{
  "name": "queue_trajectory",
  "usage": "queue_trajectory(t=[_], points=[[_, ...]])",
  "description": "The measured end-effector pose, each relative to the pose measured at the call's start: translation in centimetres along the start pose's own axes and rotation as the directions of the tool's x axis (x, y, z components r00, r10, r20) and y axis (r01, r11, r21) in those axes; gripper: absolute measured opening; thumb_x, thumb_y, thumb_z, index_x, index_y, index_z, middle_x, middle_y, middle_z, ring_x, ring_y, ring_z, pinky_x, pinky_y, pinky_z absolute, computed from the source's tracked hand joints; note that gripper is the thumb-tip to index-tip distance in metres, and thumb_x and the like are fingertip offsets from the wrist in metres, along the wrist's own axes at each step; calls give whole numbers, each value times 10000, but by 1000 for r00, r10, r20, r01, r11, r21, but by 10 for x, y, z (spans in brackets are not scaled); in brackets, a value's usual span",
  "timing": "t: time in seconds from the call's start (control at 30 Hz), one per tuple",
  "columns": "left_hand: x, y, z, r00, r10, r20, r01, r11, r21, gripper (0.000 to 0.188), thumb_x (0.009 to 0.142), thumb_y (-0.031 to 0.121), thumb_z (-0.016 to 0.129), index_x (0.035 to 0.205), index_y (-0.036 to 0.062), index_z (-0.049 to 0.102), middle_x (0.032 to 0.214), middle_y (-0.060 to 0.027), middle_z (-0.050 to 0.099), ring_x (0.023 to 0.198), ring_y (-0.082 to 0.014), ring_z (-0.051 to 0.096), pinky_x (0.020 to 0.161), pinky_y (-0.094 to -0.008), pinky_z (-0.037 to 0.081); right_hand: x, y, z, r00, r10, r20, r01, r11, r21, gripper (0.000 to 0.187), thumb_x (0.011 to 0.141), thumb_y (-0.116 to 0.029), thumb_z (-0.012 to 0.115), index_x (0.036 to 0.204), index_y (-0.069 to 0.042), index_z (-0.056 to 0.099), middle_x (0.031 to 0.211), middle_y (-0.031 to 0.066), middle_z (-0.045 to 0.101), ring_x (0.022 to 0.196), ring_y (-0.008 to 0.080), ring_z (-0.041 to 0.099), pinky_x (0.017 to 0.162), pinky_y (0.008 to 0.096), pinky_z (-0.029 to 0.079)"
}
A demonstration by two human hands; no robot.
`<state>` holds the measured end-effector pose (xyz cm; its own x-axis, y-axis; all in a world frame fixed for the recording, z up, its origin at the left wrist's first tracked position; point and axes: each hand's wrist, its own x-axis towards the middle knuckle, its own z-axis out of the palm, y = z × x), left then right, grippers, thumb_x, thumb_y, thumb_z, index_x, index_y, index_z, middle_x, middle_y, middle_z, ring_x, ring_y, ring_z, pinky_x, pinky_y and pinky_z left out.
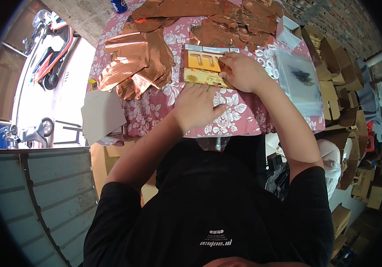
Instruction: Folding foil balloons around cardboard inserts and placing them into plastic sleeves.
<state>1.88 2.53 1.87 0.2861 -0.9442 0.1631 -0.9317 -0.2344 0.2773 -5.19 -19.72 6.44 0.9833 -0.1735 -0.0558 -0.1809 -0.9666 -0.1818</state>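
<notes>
Before me on the table lies a yellow-and-gold printed card (202,62) with balloon-like letter shapes on it. Beneath it shows the lower part of another yellow printed sheet or packet (200,78). My right hand (244,73) grips the card's right side, fingers bent over it and thumb near its lower edge. My left hand (196,107) rests flat and open, its thumb apart and fingertips at the lower edge of the yellow sheet. Copper foil balloons (140,60), flat and uninflated, lie to the left, with more foil balloons (231,31) beyond the card.
A pink floral tablecloth (144,113) covers the table. White ribbon rolls (266,60), clear plastic bags (300,82) and a white box (288,32) sit right. Pale cards (103,111) stack at the left corner; a blue can (119,6) stands far left. Cardboard boxes (333,102) crowd the right.
</notes>
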Motion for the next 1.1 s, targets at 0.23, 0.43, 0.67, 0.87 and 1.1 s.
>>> queue_trajectory(t=[0.23,0.43,0.67,0.87,1.1], points=[[13,-12,-14,913,-330,-240,-147,283,-948,682,950,179,751,1549,-20,492,1476,-337,581,1300,-462,607,1242,-534,379,-3,3,13,992,-54,-117,46,997,-68,585,997,-407,732,1463,-61,656,1475,136,639,1325,331,654,1105,446,545],[41,-34,-51,905,3,-425,-76,985,-154,682,994,109,679,1626,-22,456,1710,-282,404,1614,-418,358,1334,-528,269,-5,9,12,994,-41,-106,36,998,-51,613,969,-403,761,1470,-67,656,1450,135,655,1328,333,654,1123,455,537],[60,-48,3,999,7,-53,-3,998,68,687,1100,396,588,1605,-52,459,1714,-277,405,1617,-427,356,1347,-543,236,6,1,7,993,-93,-76,85,990,-110,524,964,-322,752,1420,-72,683,1455,160,663,1318,369,644,1115,461,531],[59,-50,16,995,18,-94,-3,989,149,703,1126,470,488,1605,-44,477,1717,-252,419,1628,-371,350,1354,-521,203,82,42,-8,946,117,-303,-38,967,254,365,855,-380,848,976,-38,806,945,202,785,961,395,766,908,490,610],[55,-51,14,993,15,-117,-2,993,116,702,1126,471,477,1606,-40,478,1724,-241,415,1634,-363,337,1356,-526,196,173,69,-10,929,358,-91,-328,912,248,443,794,-410,938,928,-5,820,918,171,814,820,308,779,757,456,601]])
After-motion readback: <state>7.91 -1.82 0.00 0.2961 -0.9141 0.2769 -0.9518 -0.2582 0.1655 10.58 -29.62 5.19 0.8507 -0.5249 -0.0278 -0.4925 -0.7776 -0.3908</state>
